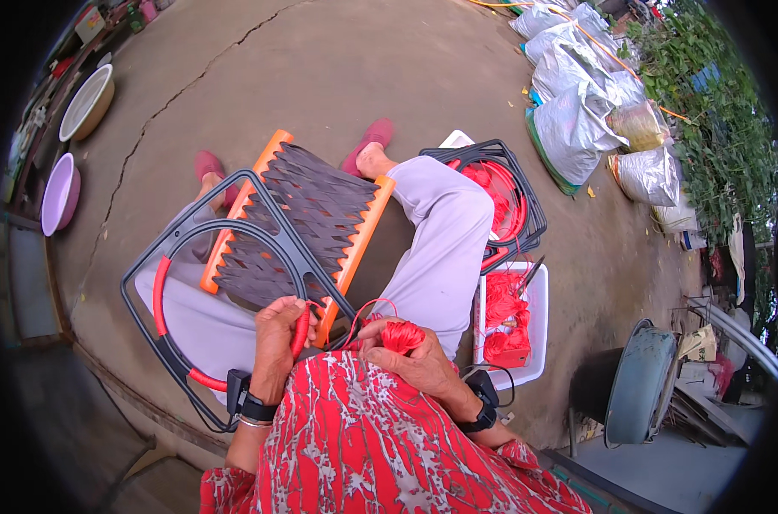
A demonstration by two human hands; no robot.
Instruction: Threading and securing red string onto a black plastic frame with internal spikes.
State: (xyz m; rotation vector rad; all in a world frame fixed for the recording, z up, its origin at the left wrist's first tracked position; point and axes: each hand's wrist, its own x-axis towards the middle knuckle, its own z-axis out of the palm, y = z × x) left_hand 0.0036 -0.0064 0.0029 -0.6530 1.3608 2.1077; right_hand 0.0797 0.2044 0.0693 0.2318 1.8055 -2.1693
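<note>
A black frame (pixel 180 230) with a round inner ring leans across my lap. Red cord wrapping (pixel 159 295) covers parts of that ring. My left hand (pixel 277 336) is closed around the ring's near right side, on a red-wrapped stretch. In my right hand (pixel 416 364) sits a bundle of red cord (pixel 402 337), with the fingers curled round it. A loose strand of the cord loops between the two hands. Behind the ring, between my knees, stands an orange frame (pixel 363 244) with dark straps (pixel 307 206) woven across it.
To my right lies a white tray (pixel 537 343) holding red cord (pixel 507 313). Beyond it are stacked black frames (pixel 534 193) with red wrapping. White sacks (pixel 573 128) line the far right, and a blue-grey tub (pixel 641 385) is nearer. Two basins (pixel 61 193) stand at the left.
</note>
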